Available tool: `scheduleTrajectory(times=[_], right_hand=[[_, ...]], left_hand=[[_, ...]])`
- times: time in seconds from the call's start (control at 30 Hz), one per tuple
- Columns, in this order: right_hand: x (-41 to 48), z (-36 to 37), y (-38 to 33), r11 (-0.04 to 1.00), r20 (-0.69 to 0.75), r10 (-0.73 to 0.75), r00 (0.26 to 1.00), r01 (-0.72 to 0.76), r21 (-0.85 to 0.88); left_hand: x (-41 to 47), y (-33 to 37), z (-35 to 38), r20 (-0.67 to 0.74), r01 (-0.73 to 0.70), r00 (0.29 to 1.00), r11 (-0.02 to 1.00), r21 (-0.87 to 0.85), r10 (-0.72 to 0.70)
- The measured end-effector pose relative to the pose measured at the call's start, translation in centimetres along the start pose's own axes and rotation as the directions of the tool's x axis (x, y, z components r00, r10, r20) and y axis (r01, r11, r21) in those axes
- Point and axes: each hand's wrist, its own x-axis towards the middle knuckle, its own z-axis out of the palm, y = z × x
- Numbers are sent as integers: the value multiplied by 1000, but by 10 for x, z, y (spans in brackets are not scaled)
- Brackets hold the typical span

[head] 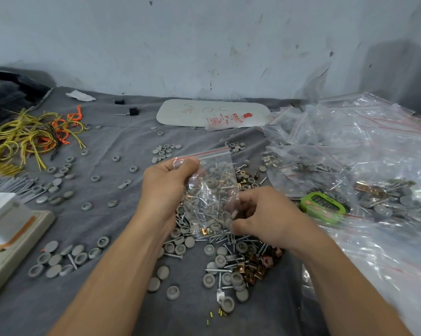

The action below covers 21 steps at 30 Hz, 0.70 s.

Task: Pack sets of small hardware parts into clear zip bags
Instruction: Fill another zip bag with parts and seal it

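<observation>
The clear plastic zip bag (210, 190), with a red seal strip along its mouth, hangs upright between both hands just above the middle of the tabletop (122, 146), which is covered in grey cloth. Inside it lie grey caps, silver screws and a copper-coloured clip, settled toward the bottom.

The left hand (165, 183) is raised, palm toward the camera, with thumb and fingers pinching the bag's upper left corner at the seal. The right hand (260, 214) sits lower, knuckles up, with its fingers curled in against the bag's lower right edge. It seems to pinch the plastic there, though the film blurs the fingertips. Both forearms reach in from the near edge.

Directly under the bag lies a loose pile of round grey plastic caps (219, 260), silver screws (218, 270) and copper-coloured metal clips (260, 265). More caps are scattered to the left. Just right of the right hand lies a bright green digital timer (322, 206), partly under a heap of clear plastic bags (362, 141). At the far left is a tangle of yellow and orange wires (35, 134).
</observation>
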Motion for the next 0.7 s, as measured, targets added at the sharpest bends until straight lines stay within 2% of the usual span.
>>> scheduleTrajectory(times=[0.1,0.17,0.27,0.37,0.53,0.7], right_hand=[[1,2,2,998,9,0,1000,0,60],[0,1,3,980,23,3,1000,-7,199],[-2,-1,5,920,38,-2,999,-13,392],[-3,-2,7,872,38,-2,999,-17,490],[-5,-4,2,704,102,-41,994,-44,709],[-7,-4,0,667,148,-59,987,-71,742]], left_hand=[[2,0,-1,-15,-19,1000,1000,0,19],[2,0,0,-10,-26,1000,999,-27,26],[0,3,0,50,-41,998,997,-72,44],[-2,3,0,127,-41,991,999,-24,43],[-6,7,2,167,-55,984,996,-69,66],[-6,9,1,157,-43,986,992,-115,60]])
